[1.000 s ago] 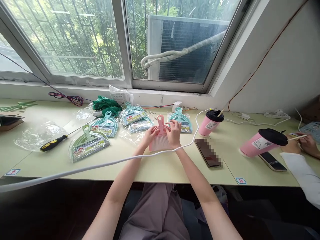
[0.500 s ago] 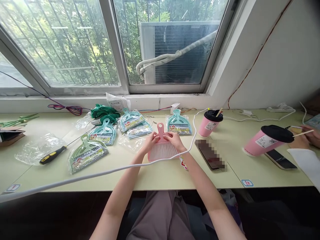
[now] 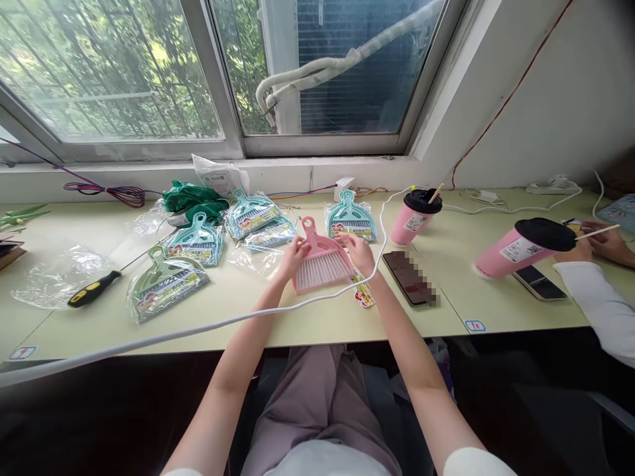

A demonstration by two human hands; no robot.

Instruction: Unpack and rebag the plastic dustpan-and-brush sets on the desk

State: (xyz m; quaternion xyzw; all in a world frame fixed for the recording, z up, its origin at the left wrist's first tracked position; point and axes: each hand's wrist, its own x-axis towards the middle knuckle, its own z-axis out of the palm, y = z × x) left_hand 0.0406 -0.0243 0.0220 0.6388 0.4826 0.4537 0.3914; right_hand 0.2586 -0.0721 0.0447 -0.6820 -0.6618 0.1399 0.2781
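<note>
A pink dustpan and brush set (image 3: pixel 322 264), unwrapped, lies on the table in front of me, turned slightly with its handle up and the pale bristles toward me. At its left edge, my left hand (image 3: pixel 294 256) grips it near the handle. My right hand (image 3: pixel 359 252) is off the set, just beyond its right side, fingers apart and nothing visible in them. A colourful card label (image 3: pixel 364 291) lies by my right wrist. Behind that hand rests a teal dustpan set (image 3: pixel 351 217) in clear wrapping.
Several wrapped sets, including a green one (image 3: pixel 166 284), lie left beside a screwdriver (image 3: pixel 94 289) and a clear bag (image 3: pixel 54 277). A white cable (image 3: pixel 223 324) crosses before me. Right are a phone (image 3: pixel 409 277), pink cups (image 3: pixel 411 221) and another person's hand (image 3: pixel 612 244).
My right hand has let go of the pink set and moved slightly right, opening. The set has turned a little, held by my left hand. The view has tilted down.
</note>
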